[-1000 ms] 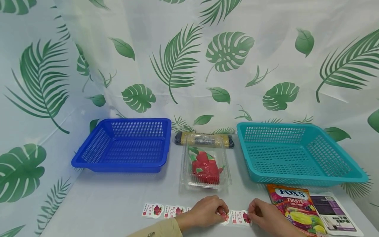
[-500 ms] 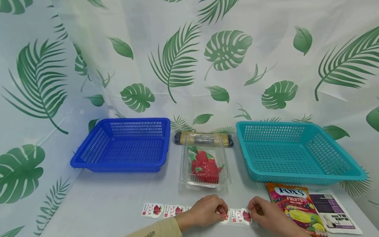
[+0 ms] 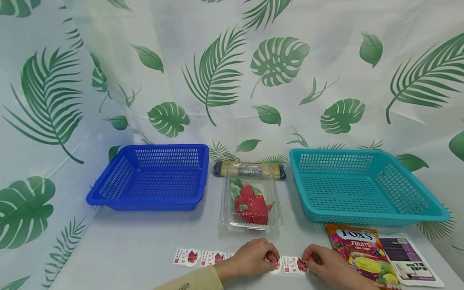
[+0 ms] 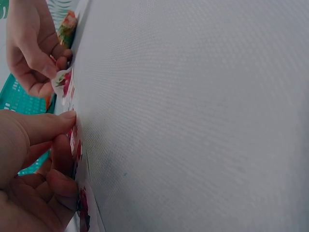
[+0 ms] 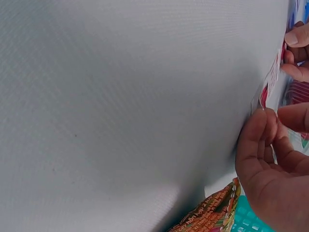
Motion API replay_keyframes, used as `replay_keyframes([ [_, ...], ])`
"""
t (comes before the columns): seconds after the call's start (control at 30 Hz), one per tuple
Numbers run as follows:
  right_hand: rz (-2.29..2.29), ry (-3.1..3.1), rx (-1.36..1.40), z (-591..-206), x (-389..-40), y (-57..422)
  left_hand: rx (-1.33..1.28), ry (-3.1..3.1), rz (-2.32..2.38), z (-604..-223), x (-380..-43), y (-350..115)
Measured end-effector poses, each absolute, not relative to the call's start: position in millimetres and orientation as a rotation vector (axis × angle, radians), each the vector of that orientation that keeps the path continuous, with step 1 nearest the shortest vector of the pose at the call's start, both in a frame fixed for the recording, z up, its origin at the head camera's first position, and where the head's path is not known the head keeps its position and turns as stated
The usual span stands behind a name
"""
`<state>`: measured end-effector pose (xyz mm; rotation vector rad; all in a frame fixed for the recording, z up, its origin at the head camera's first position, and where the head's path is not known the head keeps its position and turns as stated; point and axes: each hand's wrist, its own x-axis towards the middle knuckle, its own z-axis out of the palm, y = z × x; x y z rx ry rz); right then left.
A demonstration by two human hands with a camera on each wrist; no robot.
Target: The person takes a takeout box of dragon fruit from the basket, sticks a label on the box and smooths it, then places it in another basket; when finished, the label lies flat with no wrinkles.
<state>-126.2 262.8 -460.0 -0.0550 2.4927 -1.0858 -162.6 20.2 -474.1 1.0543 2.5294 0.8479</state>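
Only the right grip [image 3: 324, 262], a bare hand, has shifted since half a second ago, edging slightly left over the end of the paper; I see the left grip [image 3: 253, 257] where it was. From my remote feeds, both are pinching the white paper strip of labels printed with red dragon fruit [image 3: 187, 257], which lies across the near part of the white desk [image 3: 137, 241]. My right fingertips close on the outer end of the rightmost label, which bends up there; my left thumb and forefinger pinch one label further in, covering the strip's middle. Behind the strip, the clear plastic clamshell box [image 3: 270, 183] holds a red dragon fruit with green tips [image 3: 251, 203], between the blue plastic basket [image 3: 156, 206] and the teal plastic basket [image 3: 373, 219]. Beside my right grip lies the orange-and-purple FOX'S candy pouch [image 3: 366, 257], against a flat white-and-purple pack [image 3: 413, 262].
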Motion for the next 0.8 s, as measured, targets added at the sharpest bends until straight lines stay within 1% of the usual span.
replay_keyframes([
  [0.43,-1.039,2.491,-0.106,-460.9,-130.2,264.0,1.053,2.53,0.854,-473.8,-162.3,20.3],
  [0.8,-1.148,2.342,-0.275,-461.7,-134.0,277.6,1.083,2.534,0.848,-473.7,-162.4,19.3],
])
